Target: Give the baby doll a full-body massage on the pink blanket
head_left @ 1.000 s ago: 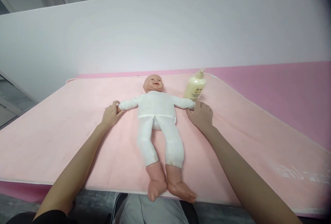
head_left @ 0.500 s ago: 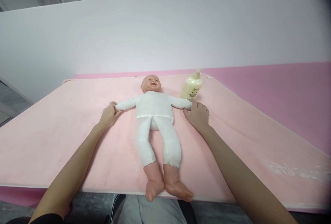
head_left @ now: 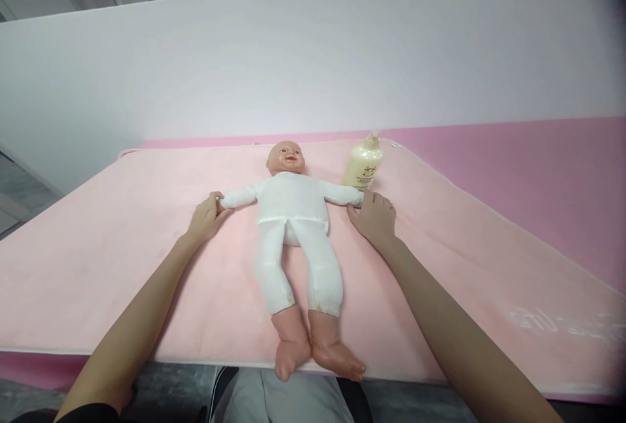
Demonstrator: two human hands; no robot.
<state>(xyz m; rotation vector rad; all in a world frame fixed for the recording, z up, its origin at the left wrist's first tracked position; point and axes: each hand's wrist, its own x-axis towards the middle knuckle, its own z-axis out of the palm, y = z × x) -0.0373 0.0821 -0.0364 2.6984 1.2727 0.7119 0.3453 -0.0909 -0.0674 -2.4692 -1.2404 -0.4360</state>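
doll [head_left: 293, 214] laid face-up mid-towel [head_left: 98, 260] | left hand [head_left: 205, 218] closed on one cuff, right hand [head_left: 375, 219] on the other | arms best held outstretched with light, even grip | bottle [head_left: 362, 163] just beside right hand

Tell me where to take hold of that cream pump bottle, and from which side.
Grip the pump bottle around its wide body below the nozzle, coming from the right with the right hand. It stands upright on the pink towel, the doll lies to its left, and its right side looks open.
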